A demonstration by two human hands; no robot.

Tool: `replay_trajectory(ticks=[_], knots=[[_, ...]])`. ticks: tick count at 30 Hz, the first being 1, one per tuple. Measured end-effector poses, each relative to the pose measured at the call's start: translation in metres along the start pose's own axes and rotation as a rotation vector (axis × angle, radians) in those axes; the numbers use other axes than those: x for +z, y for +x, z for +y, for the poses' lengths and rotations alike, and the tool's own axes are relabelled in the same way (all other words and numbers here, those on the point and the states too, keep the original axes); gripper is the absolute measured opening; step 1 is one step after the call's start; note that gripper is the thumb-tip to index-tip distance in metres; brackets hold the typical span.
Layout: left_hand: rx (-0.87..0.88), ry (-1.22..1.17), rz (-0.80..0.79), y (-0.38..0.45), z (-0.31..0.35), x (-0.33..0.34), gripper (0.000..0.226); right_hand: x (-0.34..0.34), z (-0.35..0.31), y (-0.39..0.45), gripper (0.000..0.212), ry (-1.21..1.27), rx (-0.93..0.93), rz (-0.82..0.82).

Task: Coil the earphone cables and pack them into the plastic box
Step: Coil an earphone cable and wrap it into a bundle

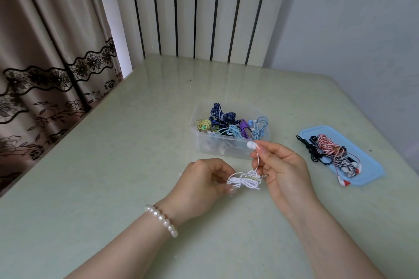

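The white cable [243,181] looks light, limp and springy, so the coil will likely loosen unless pinched at its wrapped waist. It is thin, bundled into a small bow-shaped coil, its plug poking right. It hangs just above the counter [136,142], lower centre of the frame. The left hand [201,184] pinches the coil; the right hand [280,166] pinches the earbud [251,144] end above it. The box [229,146], behind, holds coloured coils.

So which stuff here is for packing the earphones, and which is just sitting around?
For the job:
white earphone cable, held by left hand and right hand
plastic box of coiled earphones
earphones waiting on the blue lid

Just there:
table
curtain
pearl bracelet
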State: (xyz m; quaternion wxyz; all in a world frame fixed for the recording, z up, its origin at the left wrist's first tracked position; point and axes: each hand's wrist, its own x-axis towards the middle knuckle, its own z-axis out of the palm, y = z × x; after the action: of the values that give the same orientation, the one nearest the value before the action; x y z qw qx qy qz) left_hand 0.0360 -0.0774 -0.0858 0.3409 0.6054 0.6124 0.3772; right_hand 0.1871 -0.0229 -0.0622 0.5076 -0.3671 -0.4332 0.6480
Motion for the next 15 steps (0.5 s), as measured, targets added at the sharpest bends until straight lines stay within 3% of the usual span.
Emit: replay_trajectory(ticks=[3, 7, 11, 15], knots=[[-0.045, -0.181, -0.095, -0.001, 0.0, -0.004, 0.017, -0.004, -0.001, 0.002, 0.015, -0.04, 0.028, 0.02], [-0.082, -0.25, -0.144, 0.0, 0.003, -0.006, 0.027, -0.007, 0.0, 0.003, 0.012, -0.18, 0.061, 0.043], [-0.139, -0.253, -0.182, 0.0, 0.005, -0.01, 0.039, -0.007, 0.003, 0.004, 0.019, -0.455, 0.051, 0.028], [-0.174, -0.249, -0.136, 0.002, 0.002, -0.014, 0.035, -0.007, 0.011, 0.004, 0.022, -0.731, 0.042, -0.035]])
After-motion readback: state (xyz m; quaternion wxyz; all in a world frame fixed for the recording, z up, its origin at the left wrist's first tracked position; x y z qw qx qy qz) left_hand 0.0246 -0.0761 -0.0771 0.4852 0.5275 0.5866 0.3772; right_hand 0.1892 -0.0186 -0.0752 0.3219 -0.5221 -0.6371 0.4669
